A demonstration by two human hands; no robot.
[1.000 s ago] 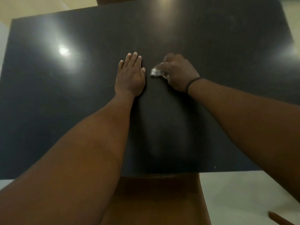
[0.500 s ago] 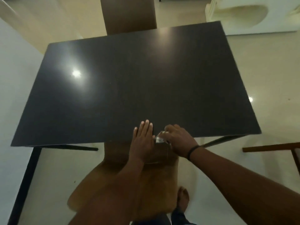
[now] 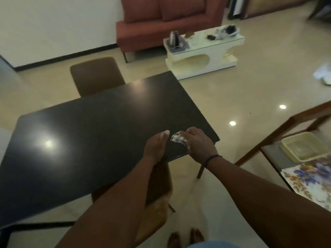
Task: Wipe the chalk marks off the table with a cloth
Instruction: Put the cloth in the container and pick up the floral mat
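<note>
Right hand (image 3: 198,145) grips crumpled cloth (image 3: 177,138) near table's (image 3: 89,126) near right corner, left hand (image 3: 156,144) beside it, fingers straight and together, edge-on; no chalk visible, so best press cloth flat, overlap strokes, don't sweep dust off edge.

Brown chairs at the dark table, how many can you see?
2: one brown chair at the dark table's far side, one brown chair under the near edge. Others may be hidden.
</note>
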